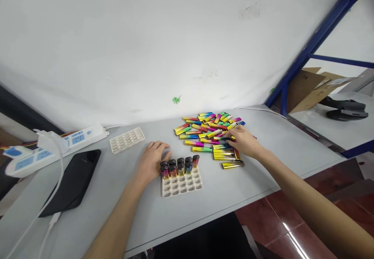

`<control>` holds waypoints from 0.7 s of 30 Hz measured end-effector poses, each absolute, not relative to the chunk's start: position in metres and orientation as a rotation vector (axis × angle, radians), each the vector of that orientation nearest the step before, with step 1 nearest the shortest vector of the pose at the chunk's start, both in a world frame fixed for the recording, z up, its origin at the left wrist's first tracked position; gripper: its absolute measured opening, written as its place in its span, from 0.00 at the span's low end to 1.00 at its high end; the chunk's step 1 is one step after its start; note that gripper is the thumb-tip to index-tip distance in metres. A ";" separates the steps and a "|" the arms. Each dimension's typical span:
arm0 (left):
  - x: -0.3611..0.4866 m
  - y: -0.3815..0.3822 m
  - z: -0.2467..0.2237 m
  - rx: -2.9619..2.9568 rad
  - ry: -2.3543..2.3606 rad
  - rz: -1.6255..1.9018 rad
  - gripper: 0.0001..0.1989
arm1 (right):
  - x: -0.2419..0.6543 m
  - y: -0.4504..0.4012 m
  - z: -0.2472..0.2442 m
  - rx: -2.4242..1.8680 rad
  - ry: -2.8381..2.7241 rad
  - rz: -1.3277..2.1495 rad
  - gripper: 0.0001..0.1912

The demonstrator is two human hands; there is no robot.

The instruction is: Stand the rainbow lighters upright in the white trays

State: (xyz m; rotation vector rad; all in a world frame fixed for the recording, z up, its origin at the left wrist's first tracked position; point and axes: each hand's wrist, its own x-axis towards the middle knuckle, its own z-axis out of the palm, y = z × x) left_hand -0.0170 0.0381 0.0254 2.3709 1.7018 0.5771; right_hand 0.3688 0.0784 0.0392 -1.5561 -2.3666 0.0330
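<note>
A pale tray (182,189) with rows of oval holes sits near the front of the table. Several lighters (181,168) with black tops and shiny coloured bodies stand upright in its back rows. My left hand (152,161) rests on the table at the tray's left back corner, thumb and fingers apart, close to the lighters. To the right lies a loose pile of shiny, rainbow-coloured flat cases (201,128). My right hand (244,140) is at the pile's right side, its fingers curled down among the pieces. What lies between those fingertips is hidden.
A second pale tray (127,140) lies at the back left. Beside it are a white power strip (78,138) and a black phone (73,181) with a white cable. The white wall (146,56) borders the back. A blue frame (315,41) and cardboard box (309,89) stand at right.
</note>
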 end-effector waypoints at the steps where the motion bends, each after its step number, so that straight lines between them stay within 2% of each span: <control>1: -0.017 0.038 0.025 2.363 1.706 0.569 0.13 | 0.369 0.078 0.040 -1.530 -2.336 0.063 0.08; 3: -0.017 0.039 0.024 2.361 1.708 0.557 0.12 | 0.365 0.076 0.043 -1.481 -2.212 0.154 0.10; 7: -0.018 0.040 0.020 2.408 1.703 0.601 0.12 | 0.341 0.070 0.050 -1.346 -1.701 0.529 0.22; 13: -0.019 0.040 0.019 2.403 1.713 0.589 0.12 | 0.267 0.068 0.049 -1.046 -1.139 1.272 0.26; 21: -0.018 0.043 0.019 2.389 1.731 0.562 0.11 | 0.227 0.069 0.038 -0.975 -1.066 1.553 0.25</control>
